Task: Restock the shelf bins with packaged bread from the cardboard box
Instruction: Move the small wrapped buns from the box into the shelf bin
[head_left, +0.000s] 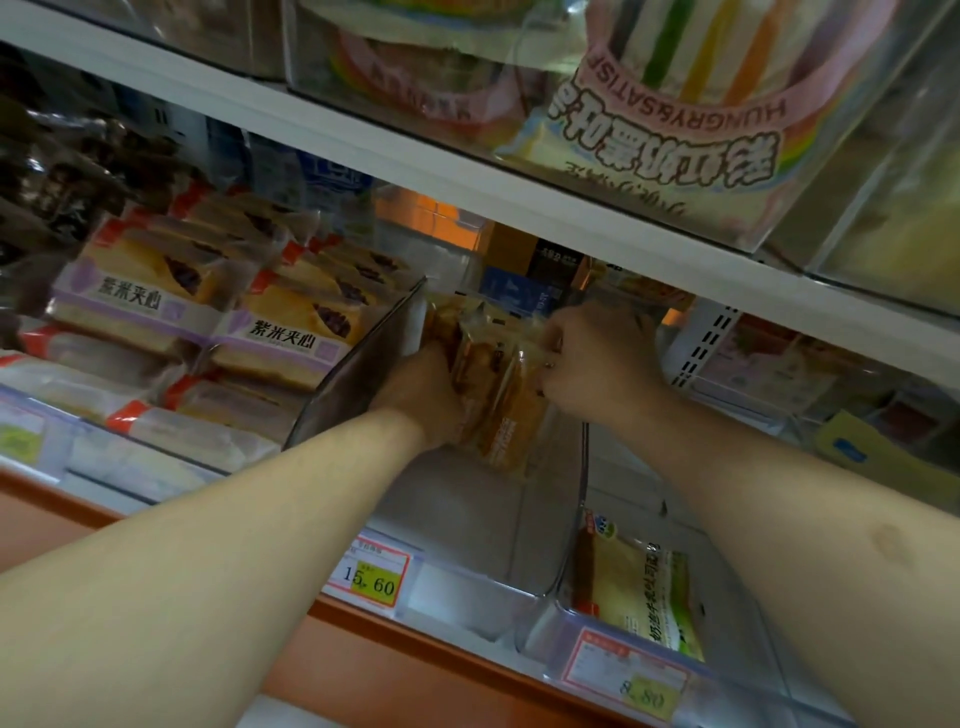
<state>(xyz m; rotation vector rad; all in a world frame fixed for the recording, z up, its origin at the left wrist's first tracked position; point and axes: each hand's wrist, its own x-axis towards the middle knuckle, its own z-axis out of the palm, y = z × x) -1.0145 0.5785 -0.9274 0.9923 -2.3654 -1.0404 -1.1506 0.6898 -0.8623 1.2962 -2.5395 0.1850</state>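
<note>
Both hands (519, 374) hide much of bread packs (498, 410).

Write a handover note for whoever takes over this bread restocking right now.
Left hand and right hand: both grip a bundle of bread packs from either side, deep inside the clear middle bin.
Done: bin to the left holds stacked purple-label bread; bin to the right has one yellow pack at its front.
Left: set the bundle down, fill the middle bin's bare front. Cardboard box not in view.
</note>
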